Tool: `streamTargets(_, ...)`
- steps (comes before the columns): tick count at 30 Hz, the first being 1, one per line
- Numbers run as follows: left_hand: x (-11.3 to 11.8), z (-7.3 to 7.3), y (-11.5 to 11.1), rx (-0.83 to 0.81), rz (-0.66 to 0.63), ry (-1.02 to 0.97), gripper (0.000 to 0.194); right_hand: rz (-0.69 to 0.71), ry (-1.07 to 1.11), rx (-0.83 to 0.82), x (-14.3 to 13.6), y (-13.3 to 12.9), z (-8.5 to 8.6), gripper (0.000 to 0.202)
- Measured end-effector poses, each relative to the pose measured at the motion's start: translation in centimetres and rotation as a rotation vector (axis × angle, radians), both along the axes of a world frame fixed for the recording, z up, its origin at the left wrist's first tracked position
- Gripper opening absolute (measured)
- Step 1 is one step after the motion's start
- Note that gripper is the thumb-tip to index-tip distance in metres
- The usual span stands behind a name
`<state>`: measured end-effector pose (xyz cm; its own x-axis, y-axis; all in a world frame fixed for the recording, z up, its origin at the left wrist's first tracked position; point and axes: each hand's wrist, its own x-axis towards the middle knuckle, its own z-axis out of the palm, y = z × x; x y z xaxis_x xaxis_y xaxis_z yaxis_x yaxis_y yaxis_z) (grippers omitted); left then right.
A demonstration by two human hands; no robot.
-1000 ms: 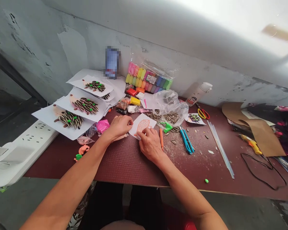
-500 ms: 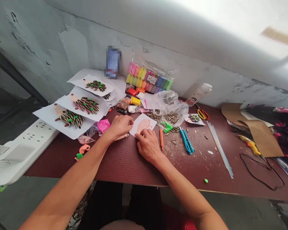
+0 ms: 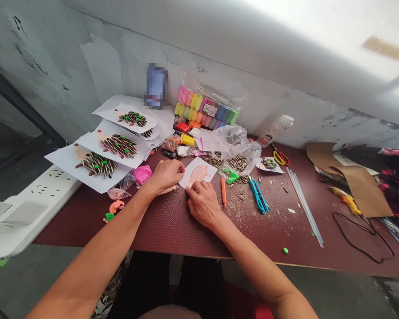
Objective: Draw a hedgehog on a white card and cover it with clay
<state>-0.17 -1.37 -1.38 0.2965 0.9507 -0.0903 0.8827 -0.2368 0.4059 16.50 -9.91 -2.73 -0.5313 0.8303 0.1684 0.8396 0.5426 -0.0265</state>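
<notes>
A white card [image 3: 208, 173] with an orange line drawing of a rounded, patterned body lies on the table between my hands. My left hand [image 3: 167, 174] is at the card's left edge, its fingers curled together; whatever they may hold is hidden. Over the lower edge of the card rests my right hand [image 3: 203, 203], with bent fingers and the fingertips on or just at the paper. What may be under those fingertips cannot be made out. Just right of the card lie an orange marker [image 3: 223, 193] and a pile of striped seeds [image 3: 237, 163].
Seed-covered hedgehog pictures [image 3: 118, 145] overlap at the left, above a white power strip [image 3: 51, 188]. Packs of coloured clay [image 3: 208, 108] lean on the wall. Rightward are a blue cutter [image 3: 258, 195], scissors [image 3: 281, 158], clear glue sticks [image 3: 305, 208] and a yellow glue gun [image 3: 350, 204].
My right hand has slid slightly left and down, uncovering a little more of the drawing. My left hand looks almost unchanged.
</notes>
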Motion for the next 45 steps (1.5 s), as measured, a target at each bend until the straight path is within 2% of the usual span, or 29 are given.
streamTargets(4,0.0,-0.1,0.1,-0.001,0.002,0.007,0.024,0.040,0.108,-0.015,0.4,0.0,-0.2,0.024)
streamTargets(7,0.0,-0.1,0.1,-0.009,-0.001,0.010,0.024,-0.031,0.147,0.024,0.7,0.0,-0.1,0.027)
streamTargets(10,0.0,-0.1,0.1,-0.011,-0.002,0.007,0.024,-0.098,0.109,0.046,0.8,0.1,0.0,0.022)
streamTargets(14,-0.1,-0.1,0.1,-0.006,0.000,-0.003,0.024,-0.116,0.027,0.047,0.6,0.0,-0.1,0.018)
streamTargets(24,0.1,0.0,0.0,0.006,0.002,0.004,0.024,-0.050,-0.082,0.095,-0.3,-0.4,-0.4,0.013)
streamTargets(34,0.0,0.1,0.0,-0.002,-0.004,0.004,0.024,0.006,-0.005,0.073,0.0,-0.2,-0.5,0.018)
streamTargets(40,0.0,-0.1,0.0,0.008,-0.004,0.005,0.024,-0.046,0.094,0.054,0.4,-0.1,-0.4,0.024)
streamTargets(45,0.0,-0.1,0.0,0.012,-0.006,0.013,0.025,-0.096,0.089,0.035,0.4,0.0,-0.2,0.027)
